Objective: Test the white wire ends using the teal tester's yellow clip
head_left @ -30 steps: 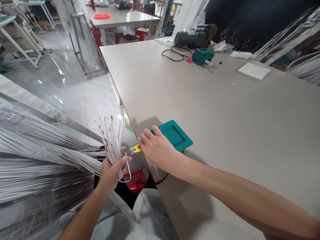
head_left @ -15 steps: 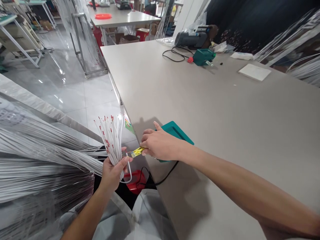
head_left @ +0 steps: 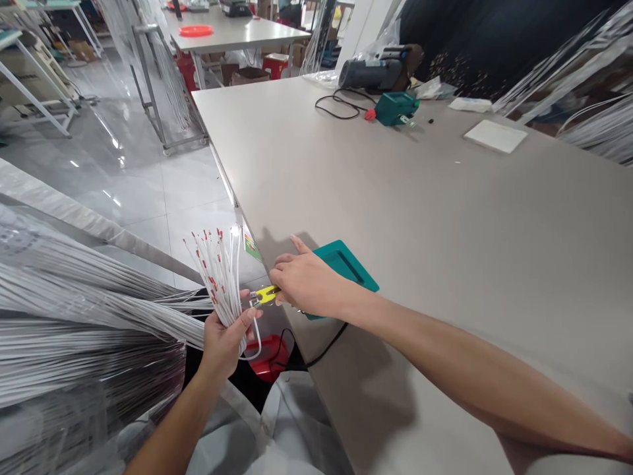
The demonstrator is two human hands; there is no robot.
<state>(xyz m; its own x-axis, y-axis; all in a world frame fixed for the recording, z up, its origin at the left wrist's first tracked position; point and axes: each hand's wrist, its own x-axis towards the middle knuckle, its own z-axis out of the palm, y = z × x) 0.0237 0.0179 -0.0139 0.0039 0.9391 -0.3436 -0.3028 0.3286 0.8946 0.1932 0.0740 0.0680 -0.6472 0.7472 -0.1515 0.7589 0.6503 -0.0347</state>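
Note:
My left hand (head_left: pixel 222 343) is wrapped round a bundle of white wires (head_left: pixel 223 287), most of their tips red, pointing up beyond the table edge. One wire loops out at the bundle's right side, by my thumb. Small yellow-handled snips (head_left: pixel 267 295) are in my right hand (head_left: pixel 309 285), palm down; their metal tip is right at that wire end, beside my left fingertips. Whether the jaws touch the wire I cannot tell. Under and behind my right hand lies a teal tray (head_left: pixel 370 284), partly covered by it.
The grey table (head_left: pixel 445 251) fills the right side. Long white wire bundles (head_left: pixel 99 297) hang at my left. A black cable (head_left: pixel 329 349) runs over the edge above a red stool (head_left: pixel 267 363). Farther back stand a green device (head_left: pixel 395 109) and a grey motor (head_left: pixel 368 74).
My right hand has moved slightly left, and the yellow snips have turned and come closer to the wire at my left fingertips. My left hand keeps its hold on the bundle.

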